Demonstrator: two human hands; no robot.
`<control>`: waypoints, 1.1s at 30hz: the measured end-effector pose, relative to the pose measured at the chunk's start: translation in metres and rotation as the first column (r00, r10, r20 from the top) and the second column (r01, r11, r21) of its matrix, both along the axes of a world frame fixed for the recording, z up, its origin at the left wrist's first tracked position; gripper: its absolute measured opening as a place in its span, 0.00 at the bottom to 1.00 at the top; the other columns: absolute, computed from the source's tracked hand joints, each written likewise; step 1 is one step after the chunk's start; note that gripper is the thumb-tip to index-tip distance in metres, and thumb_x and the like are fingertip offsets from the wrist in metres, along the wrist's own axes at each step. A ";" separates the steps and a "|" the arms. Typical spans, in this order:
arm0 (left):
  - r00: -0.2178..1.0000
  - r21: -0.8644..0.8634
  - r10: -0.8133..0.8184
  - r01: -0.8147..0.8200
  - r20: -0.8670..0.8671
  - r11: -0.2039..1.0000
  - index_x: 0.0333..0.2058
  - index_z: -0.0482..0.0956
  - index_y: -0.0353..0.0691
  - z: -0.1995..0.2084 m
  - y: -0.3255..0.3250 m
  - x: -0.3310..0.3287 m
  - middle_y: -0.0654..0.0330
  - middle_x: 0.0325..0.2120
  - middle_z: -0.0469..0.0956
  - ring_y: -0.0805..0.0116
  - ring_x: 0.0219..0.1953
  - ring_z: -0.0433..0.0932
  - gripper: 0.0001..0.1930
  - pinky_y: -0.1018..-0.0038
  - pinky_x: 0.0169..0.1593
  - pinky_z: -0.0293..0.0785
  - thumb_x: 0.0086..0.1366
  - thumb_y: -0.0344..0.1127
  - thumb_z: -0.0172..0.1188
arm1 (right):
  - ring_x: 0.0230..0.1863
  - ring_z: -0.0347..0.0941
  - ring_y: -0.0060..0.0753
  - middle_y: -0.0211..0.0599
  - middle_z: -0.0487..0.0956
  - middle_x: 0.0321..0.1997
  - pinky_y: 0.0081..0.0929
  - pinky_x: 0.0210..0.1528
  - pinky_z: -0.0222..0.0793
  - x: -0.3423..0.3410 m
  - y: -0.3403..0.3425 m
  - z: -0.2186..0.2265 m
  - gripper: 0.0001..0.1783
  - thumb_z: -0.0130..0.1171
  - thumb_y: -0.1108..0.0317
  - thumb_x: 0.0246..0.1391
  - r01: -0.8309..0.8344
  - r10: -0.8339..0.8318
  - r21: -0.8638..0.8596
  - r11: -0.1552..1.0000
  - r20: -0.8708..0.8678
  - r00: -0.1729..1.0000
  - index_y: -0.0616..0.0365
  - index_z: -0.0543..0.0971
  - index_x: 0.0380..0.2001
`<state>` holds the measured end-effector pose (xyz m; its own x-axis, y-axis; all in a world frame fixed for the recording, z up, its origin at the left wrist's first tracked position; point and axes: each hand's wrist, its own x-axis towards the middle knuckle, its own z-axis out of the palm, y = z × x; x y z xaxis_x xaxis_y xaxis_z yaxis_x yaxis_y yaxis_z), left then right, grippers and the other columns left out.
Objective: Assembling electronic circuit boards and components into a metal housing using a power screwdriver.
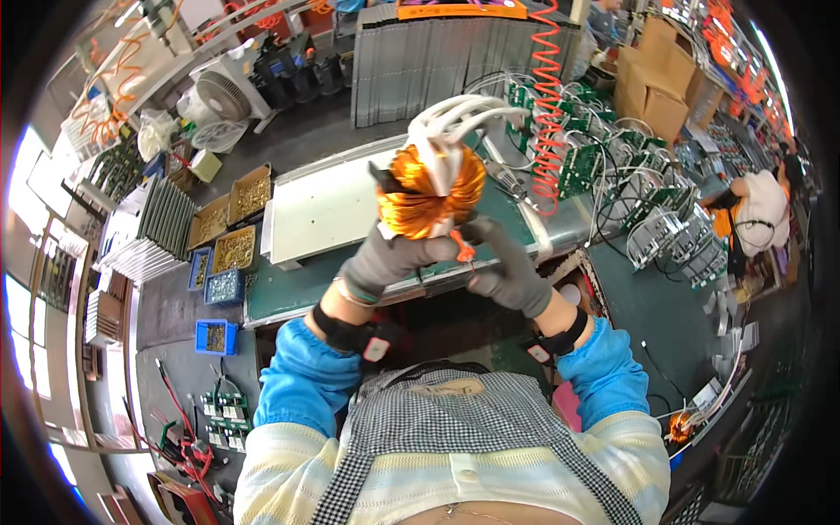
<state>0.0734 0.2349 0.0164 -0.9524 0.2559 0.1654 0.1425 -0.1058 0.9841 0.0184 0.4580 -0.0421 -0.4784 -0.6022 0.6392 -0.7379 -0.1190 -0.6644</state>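
Note:
A copper-wound toroidal coil [422,194] with thick white sleeved leads [444,122] is held up over the bench. My gloved left hand [389,258] is closed on its underside. From the coil's near side an orange-red sleeved lead [463,247] hangs down, ending in a thin tip. My gloved right hand [512,273] is at that lead, fingers curled and thumb by the tip. Its exact contact is small and partly hidden. Beyond the coil, a white panel [324,208] lies on the green bench top.
Cardboard trays [251,194] and blue bins [224,287] of small metal parts stand left. A red coiled hose [546,114] hangs near a powered screwdriver [509,182]. Green circuit boards [577,168] with cables fill the back right. Another person [758,214] is far right.

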 end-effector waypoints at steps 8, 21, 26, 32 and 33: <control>0.979 0.035 -0.127 0.123 0.162 0.992 0.55 0.73 0.37 -0.029 -0.028 0.052 0.62 0.47 0.79 0.70 0.49 0.77 0.33 0.72 0.53 0.75 0.51 0.35 0.77 | 0.66 0.65 0.47 0.43 0.66 0.66 0.48 0.65 0.64 -0.026 -0.042 0.026 0.45 0.54 0.32 0.57 -0.245 0.709 -0.665 0.705 0.657 0.256 0.54 0.60 0.65; 0.930 -0.307 0.137 -0.028 0.342 0.951 0.49 0.80 0.40 -0.064 -0.011 0.061 0.66 0.31 0.80 0.77 0.28 0.75 0.25 0.78 0.33 0.75 0.56 0.45 0.74 | 0.25 0.73 0.22 0.31 0.77 0.33 0.21 0.28 0.72 -0.023 -0.040 0.080 0.17 0.54 0.66 0.63 0.145 0.153 -0.399 0.905 0.624 0.766 0.56 0.74 0.54; 0.950 -0.788 0.300 -0.116 0.090 0.605 0.54 0.78 0.42 -0.087 -0.005 0.055 0.52 0.38 0.84 0.55 0.40 0.83 0.34 0.64 0.48 0.76 0.50 0.49 0.76 | 0.22 0.74 0.22 0.27 0.76 0.26 0.21 0.25 0.69 0.002 -0.072 0.046 0.15 0.55 0.70 0.59 0.094 -0.105 -0.072 0.993 -0.171 0.980 0.59 0.72 0.49; 0.942 -0.636 0.336 -0.255 0.008 0.728 0.56 0.76 0.43 -0.125 -0.061 0.108 0.49 0.45 0.82 0.52 0.49 0.81 0.36 0.64 0.53 0.75 0.48 0.46 0.75 | 0.31 0.79 0.34 0.35 0.77 0.25 0.38 0.42 0.78 -0.036 -0.041 -0.004 0.11 0.52 0.60 0.67 0.088 0.416 -0.481 0.872 0.825 0.382 0.58 0.75 0.39; 0.940 -0.607 0.342 -0.268 0.007 0.748 0.55 0.77 0.42 -0.129 -0.073 0.123 0.49 0.44 0.82 0.53 0.48 0.81 0.36 0.65 0.53 0.75 0.47 0.47 0.76 | 0.35 0.78 0.37 0.35 0.77 0.27 0.40 0.45 0.77 -0.039 -0.033 -0.019 0.15 0.50 0.56 0.68 0.059 0.445 -0.478 0.877 0.851 0.279 0.58 0.75 0.39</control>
<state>0.1960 0.1622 -0.1124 -0.9987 -0.0403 -0.0305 -0.0472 0.5296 0.8470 -0.0206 0.4247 -0.0609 -0.7815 -0.6235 0.0199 0.4241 -0.5545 -0.7160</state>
